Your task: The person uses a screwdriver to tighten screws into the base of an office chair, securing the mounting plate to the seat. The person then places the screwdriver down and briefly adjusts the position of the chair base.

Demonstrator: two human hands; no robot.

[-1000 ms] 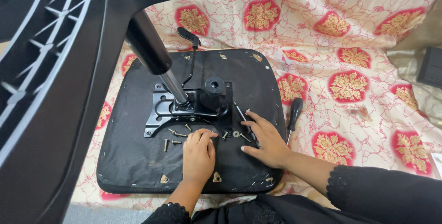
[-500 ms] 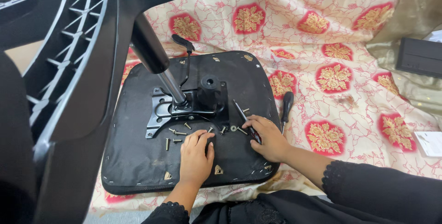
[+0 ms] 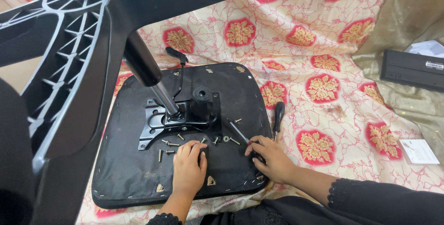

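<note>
An upturned black chair seat [image 3: 134,174] lies on a patterned cloth, with a metal mounting plate [image 3: 159,123] and a gas cylinder [image 3: 148,75] rising from it. Several loose screws [image 3: 169,144] lie on the seat in front of the plate. My left hand [image 3: 188,169] rests on the seat, its fingertips at the screws. My right hand [image 3: 270,160] sits at the seat's right edge, fingers closed on a thin metal tool [image 3: 238,130] that points toward the plate.
The chair's black star base [image 3: 69,31] looms over the upper left. A black-handled screwdriver [image 3: 278,114] lies on the cloth beside the seat. A dark flat box [image 3: 411,70] and a white paper [image 3: 418,151] lie at the right.
The view has shifted, so the seat sits lower left in the frame. My right hand has slid a little toward the seat's edge; my left hand stays at the screws.
</note>
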